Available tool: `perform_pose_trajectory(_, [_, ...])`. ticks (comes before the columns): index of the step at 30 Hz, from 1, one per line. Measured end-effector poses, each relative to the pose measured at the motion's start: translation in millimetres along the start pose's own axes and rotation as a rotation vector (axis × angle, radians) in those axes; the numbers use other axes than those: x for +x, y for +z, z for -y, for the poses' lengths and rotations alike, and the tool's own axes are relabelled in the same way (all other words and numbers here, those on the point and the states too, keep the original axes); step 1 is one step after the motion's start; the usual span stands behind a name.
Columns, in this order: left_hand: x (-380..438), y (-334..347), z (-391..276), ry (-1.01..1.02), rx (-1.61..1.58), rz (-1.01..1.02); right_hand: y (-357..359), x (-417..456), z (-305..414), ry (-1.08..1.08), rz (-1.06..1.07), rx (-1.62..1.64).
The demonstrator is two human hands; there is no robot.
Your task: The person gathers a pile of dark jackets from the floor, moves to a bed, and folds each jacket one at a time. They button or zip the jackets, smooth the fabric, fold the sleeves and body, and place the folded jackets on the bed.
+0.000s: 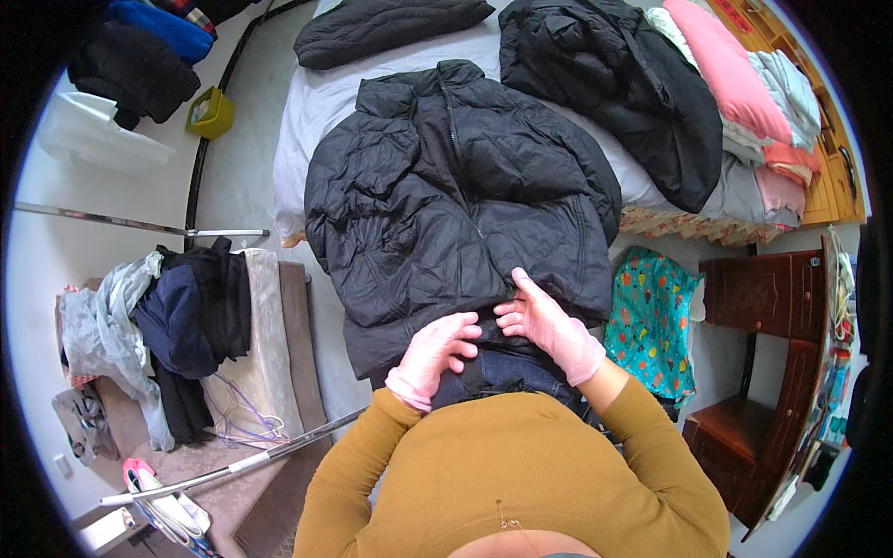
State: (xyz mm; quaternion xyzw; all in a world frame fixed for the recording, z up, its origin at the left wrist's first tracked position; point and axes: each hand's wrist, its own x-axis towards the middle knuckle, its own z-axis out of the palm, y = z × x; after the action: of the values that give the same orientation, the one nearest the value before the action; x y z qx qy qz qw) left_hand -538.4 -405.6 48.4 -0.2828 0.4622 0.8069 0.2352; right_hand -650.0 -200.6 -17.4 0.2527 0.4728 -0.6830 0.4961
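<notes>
A black padded jacket [391, 202] lies front up over the edge of the bed, its collar away from me and its hem hanging at my waist. The front zipper [481, 237] is partly undone, with dark lining showing near the collar. Both my hands wear thin pink gloves. My left hand [436, 356] hovers at the hem, fingers curved and apart, with nothing seen in it. Close by, my right hand [541, 324] has its thumb raised beside the zipper's lower end and its fingers pointing left; no object shows in its grasp.
Beyond the jacket, more black garments [607, 91] and a folded dark one [391, 28] lie on the white-sheeted bed [300, 153]. Pink bedding [725, 70] is stacked right. At left, clothes [188, 314] cover a sofa near a metal pole [279, 450]. A brown desk [760, 293] stands right.
</notes>
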Motion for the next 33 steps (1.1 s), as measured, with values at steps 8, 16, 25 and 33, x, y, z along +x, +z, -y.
perform_pose_trajectory(8, [18, -5, 8, -0.213, -0.266, 0.117, 22, -15, 28, -0.35, -0.454, -0.621])
perform_pose_trajectory(16, [66, 20, 14, -0.071, -0.663, 0.089, -13, -6, 54, -0.439, -0.045, 0.401])
perform_pose_trajectory(25, [81, 15, 19, -0.04, -0.779, 0.115, -11, -4, 23, -0.174, 0.026, 0.225])
perform_pose_trajectory(33, [97, 4, 30, -0.104, -0.568, 0.044, 8, 4, 19, -0.152, 0.116, -0.015])
